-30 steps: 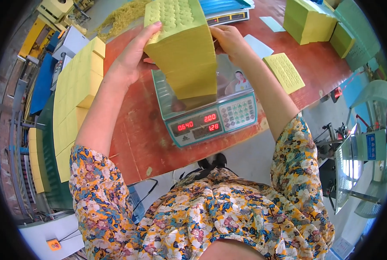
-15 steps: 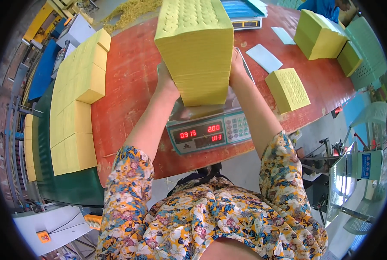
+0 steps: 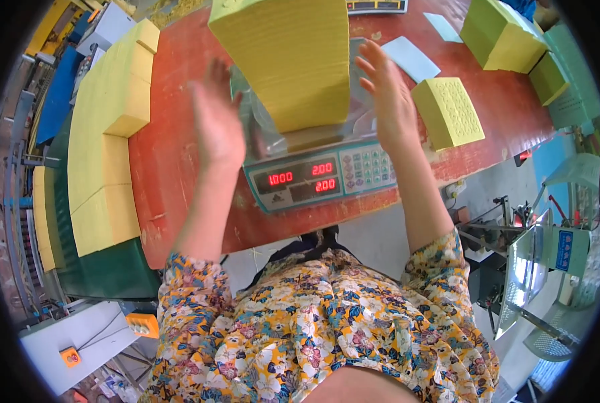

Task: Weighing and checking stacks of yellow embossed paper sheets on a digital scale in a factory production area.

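A tall stack of yellow sheets [image 3: 293, 74] stands on the plate of a teal-edged digital scale [image 3: 320, 176], whose red digits are lit. My left hand [image 3: 216, 124] hangs in the air to the left of the stack, apart from it, fingers stretched out and slightly smeared by motion. On the other side my right hand [image 3: 388, 94] is also off the stack, its fingers extended and apart. Neither hand holds anything. Nearest to my right hand is a smaller yellow block of sheets with an embossed pattern [image 3: 449, 113], on the red table [image 3: 179, 181].
Yellow stacks [image 3: 105, 154] line the left side beside a dark green surface [image 3: 105, 272]. Pale blue sheets [image 3: 411, 57] lie beyond my right hand. More yellow stacks [image 3: 498, 37] stand far right, near a green crate [image 3: 575, 84]. A second scale [image 3: 377, 5] sits at the back.
Both hands have let go of the tall stack and moved outward from its sides. The stack remains on the scale, and the displayed digits have changed. The whole view has shifted slightly.
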Tool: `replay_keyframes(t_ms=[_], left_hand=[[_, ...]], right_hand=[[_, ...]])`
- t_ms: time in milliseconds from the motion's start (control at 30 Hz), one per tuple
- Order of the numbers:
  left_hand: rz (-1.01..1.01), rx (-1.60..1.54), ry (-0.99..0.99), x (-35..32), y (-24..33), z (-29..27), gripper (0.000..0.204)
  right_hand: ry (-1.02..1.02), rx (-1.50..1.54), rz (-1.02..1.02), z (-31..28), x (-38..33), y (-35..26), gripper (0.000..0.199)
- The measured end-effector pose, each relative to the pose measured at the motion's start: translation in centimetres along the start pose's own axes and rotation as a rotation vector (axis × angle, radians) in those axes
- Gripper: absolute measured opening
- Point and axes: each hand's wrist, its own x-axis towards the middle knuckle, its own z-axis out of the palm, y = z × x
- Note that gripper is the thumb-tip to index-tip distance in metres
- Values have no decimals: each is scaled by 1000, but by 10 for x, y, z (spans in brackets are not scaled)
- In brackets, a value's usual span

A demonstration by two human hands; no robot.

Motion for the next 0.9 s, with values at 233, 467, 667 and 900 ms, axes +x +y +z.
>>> replay_keyframes(t_ms=[233, 467, 667, 900], left_hand=[[-90, 277, 247, -95, 26, -62, 71], [-15, 212, 277, -115, 29, -31, 60], [2, 173, 233, -117, 26, -5, 58], [-23, 164, 191, -110, 14, 7, 57]], right_hand=[[123, 290, 222, -52, -92, 2, 49], [127, 408, 271, -44, -110, 6, 41], [96, 436, 263, -44, -110, -3, 39], [113, 416, 275, -54, -116, 4, 39]])
